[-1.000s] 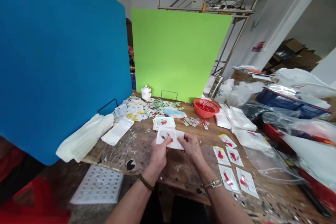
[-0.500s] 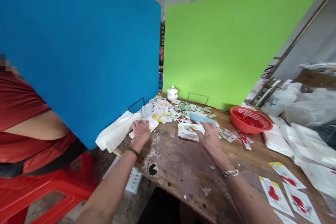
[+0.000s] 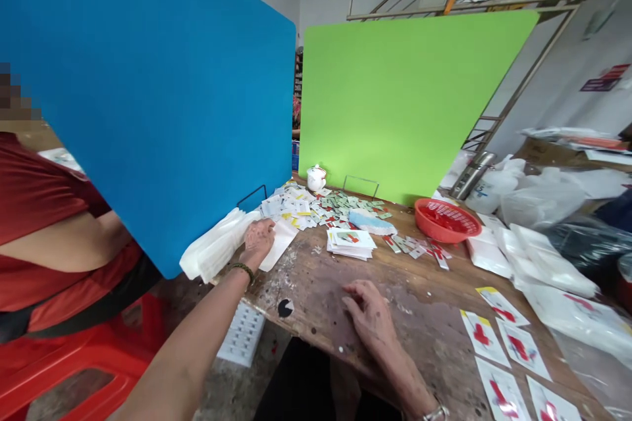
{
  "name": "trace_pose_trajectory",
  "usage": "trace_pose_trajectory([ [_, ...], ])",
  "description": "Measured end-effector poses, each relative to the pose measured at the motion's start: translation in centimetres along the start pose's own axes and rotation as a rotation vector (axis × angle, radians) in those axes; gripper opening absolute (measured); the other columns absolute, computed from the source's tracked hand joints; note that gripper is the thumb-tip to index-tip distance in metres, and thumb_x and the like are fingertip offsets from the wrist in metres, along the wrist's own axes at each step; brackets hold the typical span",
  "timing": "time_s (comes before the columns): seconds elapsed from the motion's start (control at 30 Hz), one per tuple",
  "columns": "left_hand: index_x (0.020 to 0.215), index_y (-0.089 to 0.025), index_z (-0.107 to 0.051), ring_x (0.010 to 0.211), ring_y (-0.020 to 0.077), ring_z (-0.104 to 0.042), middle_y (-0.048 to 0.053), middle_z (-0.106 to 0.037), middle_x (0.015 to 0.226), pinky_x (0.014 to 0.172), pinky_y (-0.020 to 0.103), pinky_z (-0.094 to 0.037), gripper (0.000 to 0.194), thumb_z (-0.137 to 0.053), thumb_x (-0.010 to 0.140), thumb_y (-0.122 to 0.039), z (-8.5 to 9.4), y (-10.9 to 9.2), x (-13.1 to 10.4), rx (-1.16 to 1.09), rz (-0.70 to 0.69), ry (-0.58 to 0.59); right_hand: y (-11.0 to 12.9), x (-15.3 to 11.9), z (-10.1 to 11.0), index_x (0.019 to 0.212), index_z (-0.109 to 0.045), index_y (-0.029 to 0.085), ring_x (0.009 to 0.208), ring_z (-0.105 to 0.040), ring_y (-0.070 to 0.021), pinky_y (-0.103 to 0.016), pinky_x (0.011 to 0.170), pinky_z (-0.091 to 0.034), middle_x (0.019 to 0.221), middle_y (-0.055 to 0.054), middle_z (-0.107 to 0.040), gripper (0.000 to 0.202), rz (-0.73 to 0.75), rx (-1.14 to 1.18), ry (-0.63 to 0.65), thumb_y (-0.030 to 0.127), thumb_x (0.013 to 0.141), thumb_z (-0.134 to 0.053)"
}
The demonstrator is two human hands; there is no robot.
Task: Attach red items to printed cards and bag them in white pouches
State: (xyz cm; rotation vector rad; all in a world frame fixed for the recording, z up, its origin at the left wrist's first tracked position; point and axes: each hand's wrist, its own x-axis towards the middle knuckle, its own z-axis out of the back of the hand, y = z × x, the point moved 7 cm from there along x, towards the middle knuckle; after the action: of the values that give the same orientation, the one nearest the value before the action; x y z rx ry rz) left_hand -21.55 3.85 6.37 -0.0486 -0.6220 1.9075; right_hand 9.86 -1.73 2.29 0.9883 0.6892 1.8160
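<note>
My left hand [image 3: 259,238] is at the table's left edge, its fingers bent and closed on a thin white plastic bag [image 3: 280,247] that lies partly beneath it. Beside that hand is a thick bundle of white bags [image 3: 212,247]. My right hand [image 3: 370,316] hovers low over the bare wood near the front edge, loosely curved, thumb and fingers apart, nothing in it. Beyond it sits a stack of printed white cards [image 3: 350,243]. A blue-and-white sponge-like pad [image 3: 371,222] lies behind the stack.
Loose small packets [image 3: 296,204] and green slips [image 3: 353,205] cover the back. A red basket [image 3: 447,220] stands right, near filled bags with red pieces [image 3: 481,333]. Blue [image 3: 162,99] and green [image 3: 395,105] panels border the table [image 3: 326,296]. A person in red [image 3: 44,217] sits left.
My right hand has drawn back from the card stack towards the front edge. My left hand has shifted slightly left, and more of the white bag shows. The view has turned right.
</note>
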Motion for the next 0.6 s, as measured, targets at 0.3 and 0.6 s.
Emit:
trace_pose_trajectory([
  [0.3, 0.073, -0.018, -0.063, 0.068, 0.014, -0.056, 0.0, -0.062, 0.071, 0.063, 0.024, -0.043, 0.008, -0.056, 0.074, -0.021, 2.6, -8.3, -3.8, -0.385, -0.383, 0.151, 3.1, 0.8, 2.0, 0.108, -0.064, 0.018, 0.083, -0.056, -0.022, -0.034, 0.07, -0.047, 0.104, -0.011, -0.063, 0.038, -0.021, 0.104, -0.191, 0.032, 0.073, -0.057],
  [0.6, 0.078, -0.019, -0.07, 0.073, 0.0153, -0.06, 0.001, -0.068, 0.077, 0.067, 0.025, -0.045, 0.011, -0.061, 0.075, -0.024, 0.1, -18.0, -10.6, -0.53, -0.664, 0.628, 0.7, -0.3, 4.8, 0.06, -0.056, 0.019, 0.056, -0.045, -0.0124, -0.024, 0.053, -0.036, 0.056, 0.002, -0.053, 0.019, -0.252, 0.362, -0.121, 0.036, 0.07, -0.057],
])
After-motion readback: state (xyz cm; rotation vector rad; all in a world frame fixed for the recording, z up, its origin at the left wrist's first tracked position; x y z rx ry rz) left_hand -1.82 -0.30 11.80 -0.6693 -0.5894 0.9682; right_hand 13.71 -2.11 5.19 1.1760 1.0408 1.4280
